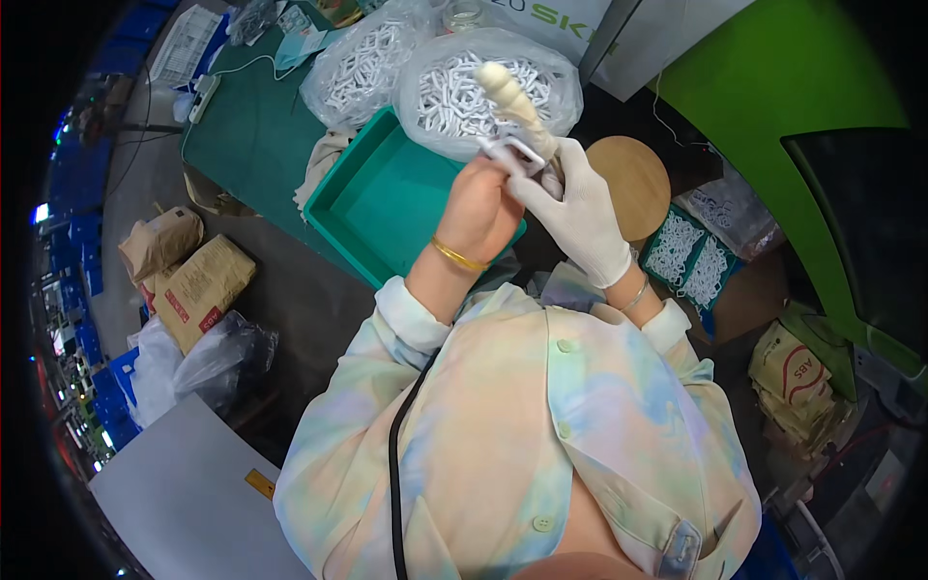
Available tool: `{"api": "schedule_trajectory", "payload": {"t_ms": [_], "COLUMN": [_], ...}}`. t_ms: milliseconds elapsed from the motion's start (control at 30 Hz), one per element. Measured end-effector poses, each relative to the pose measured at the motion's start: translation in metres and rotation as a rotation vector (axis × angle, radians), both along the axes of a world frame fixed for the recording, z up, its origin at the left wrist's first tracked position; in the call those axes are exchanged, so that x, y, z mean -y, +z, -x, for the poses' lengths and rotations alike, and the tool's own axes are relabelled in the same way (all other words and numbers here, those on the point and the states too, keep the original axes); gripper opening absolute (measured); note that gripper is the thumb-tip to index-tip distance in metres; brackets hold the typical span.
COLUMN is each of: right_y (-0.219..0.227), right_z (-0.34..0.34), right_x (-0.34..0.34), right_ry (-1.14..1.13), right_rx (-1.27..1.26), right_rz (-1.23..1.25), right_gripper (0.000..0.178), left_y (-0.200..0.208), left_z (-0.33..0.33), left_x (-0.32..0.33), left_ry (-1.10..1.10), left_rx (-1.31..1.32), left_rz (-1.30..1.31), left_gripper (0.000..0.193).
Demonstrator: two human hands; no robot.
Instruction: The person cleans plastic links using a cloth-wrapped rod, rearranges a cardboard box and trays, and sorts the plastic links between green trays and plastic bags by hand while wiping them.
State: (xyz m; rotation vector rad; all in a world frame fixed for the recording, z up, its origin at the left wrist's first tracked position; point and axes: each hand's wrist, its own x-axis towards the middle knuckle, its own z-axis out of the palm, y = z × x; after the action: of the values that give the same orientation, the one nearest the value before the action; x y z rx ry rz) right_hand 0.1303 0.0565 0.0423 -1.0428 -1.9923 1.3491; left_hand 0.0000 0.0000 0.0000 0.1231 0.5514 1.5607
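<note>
My bare left hand (478, 213), with a gold bangle at the wrist, is closed with its fingertips at a white plastic loop-shaped part (525, 153). My right hand (583, 215) wears a white knitted glove and is closed around a cream, ridged stick-like handle (514, 99) that looks wrapped in cloth and points away from me. The two hands meet, and the white part lies between them, partly blurred. What the lower end of the handle joins is hidden by the glove. Just beyond and left of the hands is a green plastic tray (372, 193).
Clear bags of white plastic parts (462, 97) (367, 68) stand on the green table (242, 126). At right are a round brown board (628, 188), a green bin of white parts (698, 256) and a green machine (773, 77). Paper sacks (203, 290) lie at left.
</note>
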Motion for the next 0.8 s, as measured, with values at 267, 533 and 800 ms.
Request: {"api": "schedule_trajectory", "payload": {"t_ms": [267,533,800], "right_y": [-0.004,-0.020,0.017], "right_z": [-0.014,-0.020,-0.001], "right_x": [-0.011,0.007,0.003], "right_ry": [0.172,0.149,-0.006], "right_rx": [0.041,0.060,-0.108], "right_rz": [-0.010,-0.055,-0.003], "right_gripper": [0.022,0.022,0.022], "left_y": [0.025,-0.008,0.007], "left_z": [0.022,0.034,0.007], "left_x": [0.003,-0.015,-0.020], "left_ry": [-0.103,0.055,-0.124], "left_rx": [-1.537,-0.113,0.150], "left_rz": [-0.046,0.162,-0.089], "left_gripper": [0.022,0.021,0.050]}}
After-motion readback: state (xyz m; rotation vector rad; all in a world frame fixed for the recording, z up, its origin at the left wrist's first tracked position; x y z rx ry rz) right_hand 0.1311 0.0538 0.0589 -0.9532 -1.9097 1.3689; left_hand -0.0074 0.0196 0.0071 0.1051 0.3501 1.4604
